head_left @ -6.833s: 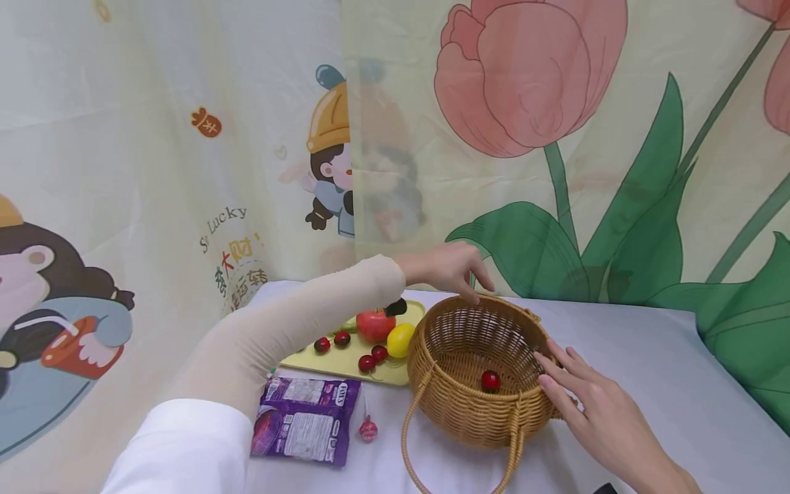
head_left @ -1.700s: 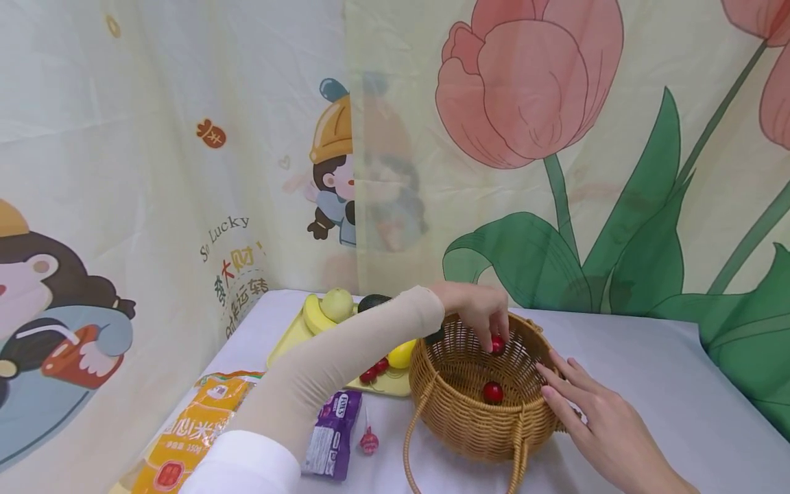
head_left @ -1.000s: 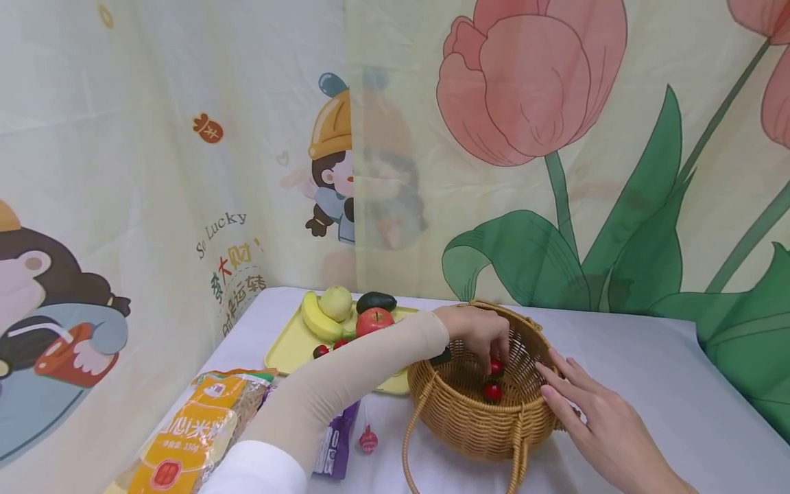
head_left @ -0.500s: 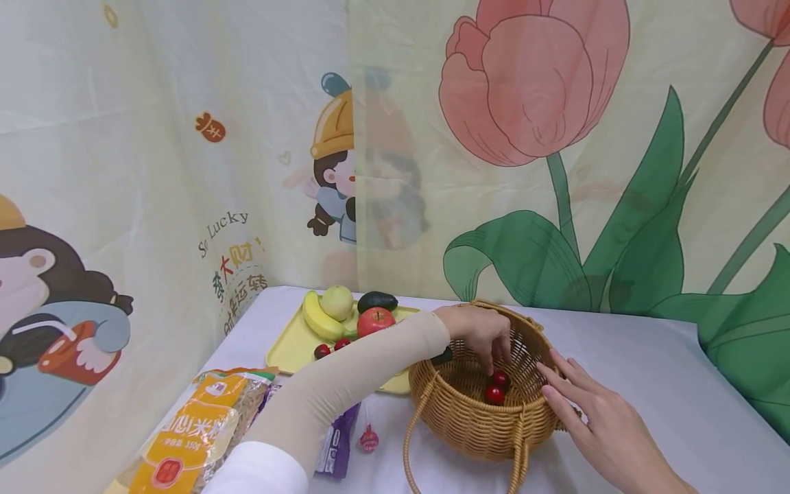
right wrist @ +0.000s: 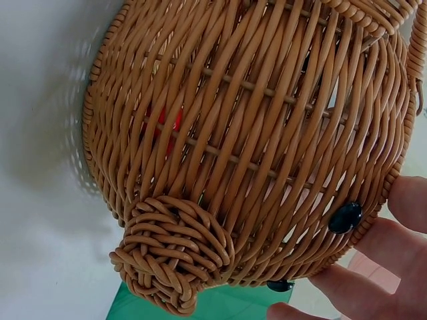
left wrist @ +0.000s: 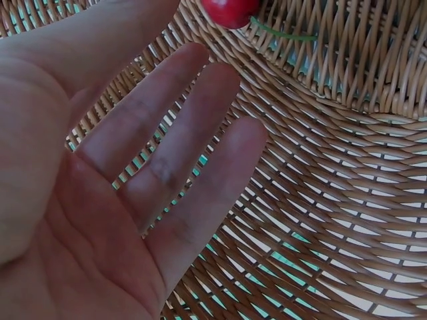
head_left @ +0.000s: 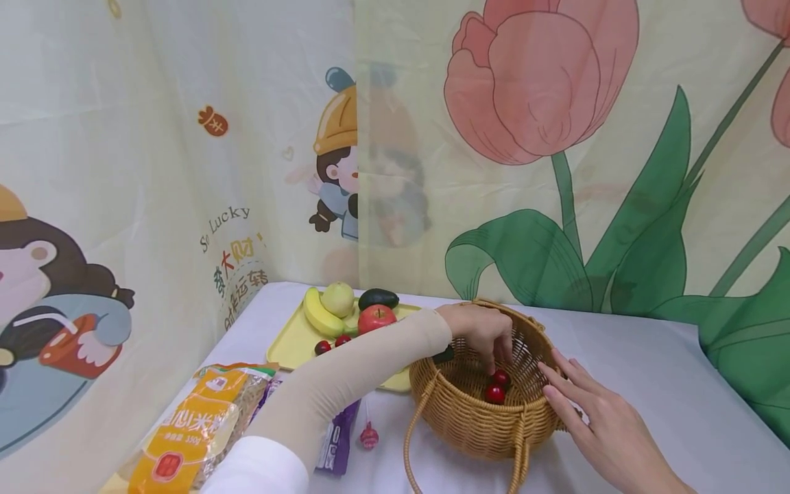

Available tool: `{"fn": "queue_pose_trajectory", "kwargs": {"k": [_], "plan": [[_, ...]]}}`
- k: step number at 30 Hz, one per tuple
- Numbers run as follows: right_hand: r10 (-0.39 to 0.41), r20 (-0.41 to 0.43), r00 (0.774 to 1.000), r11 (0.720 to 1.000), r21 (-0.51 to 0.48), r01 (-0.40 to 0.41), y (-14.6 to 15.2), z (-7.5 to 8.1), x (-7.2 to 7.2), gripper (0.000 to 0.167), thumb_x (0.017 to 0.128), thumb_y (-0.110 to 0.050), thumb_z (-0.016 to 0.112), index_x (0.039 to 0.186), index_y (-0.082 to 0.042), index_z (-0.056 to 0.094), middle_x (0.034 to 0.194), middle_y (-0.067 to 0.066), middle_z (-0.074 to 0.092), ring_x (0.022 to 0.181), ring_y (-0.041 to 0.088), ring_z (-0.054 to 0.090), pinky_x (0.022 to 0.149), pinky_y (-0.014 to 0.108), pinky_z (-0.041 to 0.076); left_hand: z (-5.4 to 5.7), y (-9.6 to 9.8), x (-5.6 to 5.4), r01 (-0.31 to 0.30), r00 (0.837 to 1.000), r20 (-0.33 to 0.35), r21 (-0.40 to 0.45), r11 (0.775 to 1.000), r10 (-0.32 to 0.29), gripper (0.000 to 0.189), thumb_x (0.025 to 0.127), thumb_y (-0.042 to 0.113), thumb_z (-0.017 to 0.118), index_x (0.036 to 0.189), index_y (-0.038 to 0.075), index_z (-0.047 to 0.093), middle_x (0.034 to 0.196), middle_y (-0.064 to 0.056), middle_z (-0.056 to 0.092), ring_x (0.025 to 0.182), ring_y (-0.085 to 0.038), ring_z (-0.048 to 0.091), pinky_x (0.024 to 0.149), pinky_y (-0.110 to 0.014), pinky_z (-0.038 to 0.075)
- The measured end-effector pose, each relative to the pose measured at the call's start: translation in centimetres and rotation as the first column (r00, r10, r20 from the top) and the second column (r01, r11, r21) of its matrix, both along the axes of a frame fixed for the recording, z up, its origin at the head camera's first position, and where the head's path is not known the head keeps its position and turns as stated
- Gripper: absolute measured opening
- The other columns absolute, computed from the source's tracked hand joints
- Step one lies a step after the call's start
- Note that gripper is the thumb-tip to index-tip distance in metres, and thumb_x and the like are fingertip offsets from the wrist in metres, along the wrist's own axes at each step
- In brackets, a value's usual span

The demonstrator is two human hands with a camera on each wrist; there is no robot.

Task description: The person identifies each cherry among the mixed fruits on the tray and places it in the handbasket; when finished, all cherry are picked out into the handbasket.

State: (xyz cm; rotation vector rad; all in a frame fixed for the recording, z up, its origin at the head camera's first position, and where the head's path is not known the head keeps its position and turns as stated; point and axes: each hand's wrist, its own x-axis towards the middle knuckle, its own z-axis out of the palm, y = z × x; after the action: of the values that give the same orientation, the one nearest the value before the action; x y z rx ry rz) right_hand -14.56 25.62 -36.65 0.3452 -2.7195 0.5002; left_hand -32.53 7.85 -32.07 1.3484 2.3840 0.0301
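Observation:
A round brown wicker basket [head_left: 478,425] stands on the white table with its handle folded down to the front. Inside it my left hand [head_left: 486,331] hangs with loosely extended fingers. Two red cherries lie close together on the basket floor: the farther cherry [head_left: 501,378] is just below those fingertips, and the nearer cherry [head_left: 494,394] is beside it. The left wrist view shows that palm [left wrist: 87,247] bare, and one cherry [left wrist: 230,10] with a green stem beyond the fingers. My right hand [head_left: 595,418] rests straight fingers against the basket's right rim.
A yellow tray [head_left: 290,346] at the back left bears a banana [head_left: 322,315], a pale round fruit [head_left: 337,300], an avocado [head_left: 378,298], a red fruit [head_left: 375,318] and cherries. In front lie an orange food bag [head_left: 191,432], a purple packet [head_left: 336,439] and a pink lollipop [head_left: 369,436].
Earlier one cherry lay in the basket. My left hand lowered a second cherry in and let it go beside the first. My right hand has stayed at the rim.

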Motion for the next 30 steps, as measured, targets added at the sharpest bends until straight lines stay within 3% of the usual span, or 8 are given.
{"fn": "queue_pose_trajectory", "kwargs": {"k": [7,16,21,27,30], "plan": [[-0.004,0.012,1.0,1.0,0.002,0.004,0.0,0.2,-0.2,0.045,0.106,-0.041,0.054,0.146,-0.019,0.059,0.16,0.011,0.047,0.139,0.047,0.05,0.096,0.074,0.044,0.3,0.1,-0.1,-0.014,1.0,0.02,-0.003,1.0,0.014,0.038,0.083,0.021,0.086,0.121,0.023,0.078,0.113,0.009,0.079,0.102,0.0,0.071,0.085,-0.012,0.054],[-0.016,0.043,0.999,1.0,0.0,0.016,0.0,0.1,-0.2,0.048,0.107,-0.044,0.052,0.146,-0.018,0.058,0.16,0.012,0.047,0.14,0.046,0.049,0.096,0.074,0.044,0.8,0.4,0.4,0.051,0.998,0.03,-0.024,0.998,-0.05,0.038,0.084,0.019,0.085,0.121,0.02,0.078,0.113,0.005,0.079,0.102,-0.001,0.072,0.085,-0.012,0.054],[-0.009,0.031,0.999,1.0,0.002,0.009,0.1,0.0,-0.2,0.046,0.106,-0.041,0.054,0.145,-0.018,0.06,0.159,0.013,0.048,0.139,0.047,0.05,0.094,0.074,0.045,2.5,0.3,0.4,0.102,0.995,0.017,-0.032,0.994,-0.102,0.036,0.085,0.019,0.085,0.121,0.018,0.078,0.115,0.004,0.079,0.103,-0.001,0.071,0.085,-0.012,0.054],[-0.013,0.051,0.999,1.0,0.017,0.013,0.1,0.3,-0.2,0.048,0.107,-0.043,0.051,0.146,-0.017,0.059,0.16,0.013,0.046,0.14,0.047,0.049,0.095,0.075,0.045,5.0,-1.1,0.0,0.065,0.998,0.019,0.003,0.998,-0.065,0.035,0.088,0.02,0.082,0.122,0.019,0.077,0.117,0.002,0.078,0.103,-0.003,0.071,0.087,-0.015,0.055],[-0.02,0.058,0.998,1.0,0.018,0.018,0.1,0.3,-0.2,0.049,0.107,-0.045,0.051,0.146,-0.017,0.059,0.16,0.013,0.047,0.14,0.047,0.049,0.096,0.074,0.044,5.8,-2.7,-0.4,0.076,0.997,0.008,0.067,0.995,-0.076,0.034,0.089,0.02,0.081,0.123,0.016,0.077,0.116,0.0,0.079,0.102,-0.004,0.072,0.088,-0.016,0.056]]}}
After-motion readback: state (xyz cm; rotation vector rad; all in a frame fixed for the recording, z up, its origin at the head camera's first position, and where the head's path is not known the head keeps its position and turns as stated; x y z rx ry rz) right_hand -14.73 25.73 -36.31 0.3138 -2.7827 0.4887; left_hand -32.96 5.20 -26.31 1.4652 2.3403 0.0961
